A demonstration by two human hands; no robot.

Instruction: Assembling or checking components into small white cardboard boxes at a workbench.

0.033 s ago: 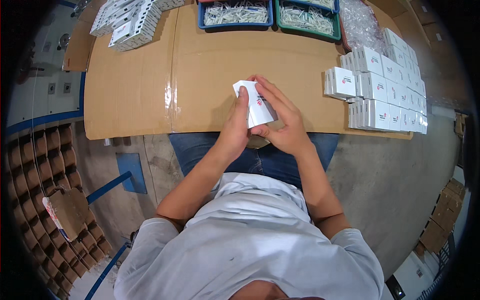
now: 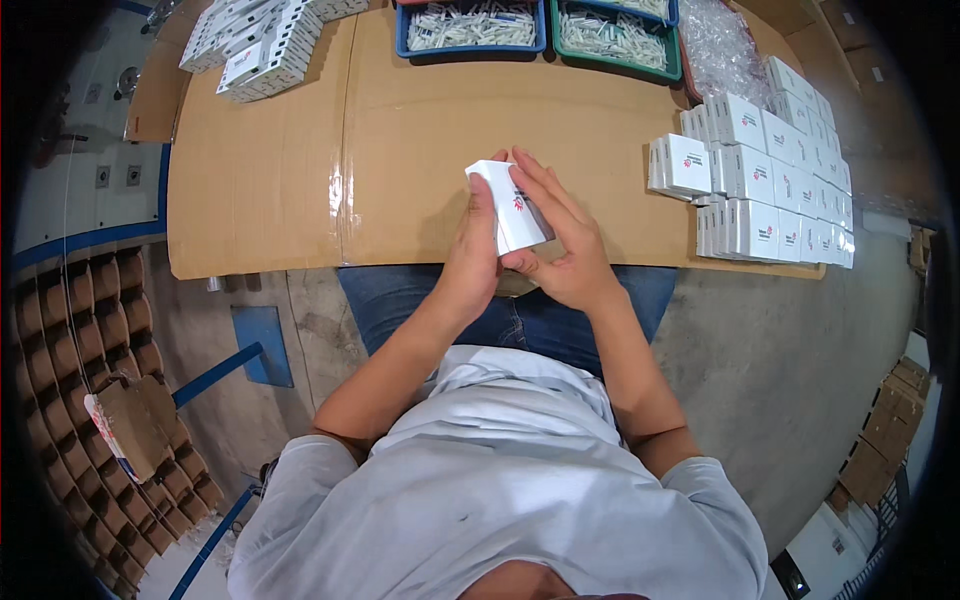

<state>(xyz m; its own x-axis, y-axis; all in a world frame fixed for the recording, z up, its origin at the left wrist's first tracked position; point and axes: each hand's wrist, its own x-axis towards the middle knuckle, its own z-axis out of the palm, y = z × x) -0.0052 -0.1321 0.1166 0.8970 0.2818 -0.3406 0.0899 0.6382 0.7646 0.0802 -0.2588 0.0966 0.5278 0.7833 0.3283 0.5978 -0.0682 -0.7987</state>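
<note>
Along the far edge of the cardboard-covered worktable (image 2: 260, 190), a blue tray (image 2: 472, 54) and a green tray (image 2: 622, 70) are filled with slim whitish pieces (image 2: 470, 25). Beside the green tray, clear plastic packaging (image 2: 725, 50) is heaped. White cartons are stacked along the right edge (image 2: 755, 175) and at the far left corner (image 2: 265, 70). Beyond the near left corner, a cardboard divider grid (image 2: 85, 340) is partly covered by a cardboard piece (image 2: 150, 420).

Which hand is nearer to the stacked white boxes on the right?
Right. The right hand is on the right of the held box, left of the stacked white boxes; the left hand is farther away, on its left.
</note>
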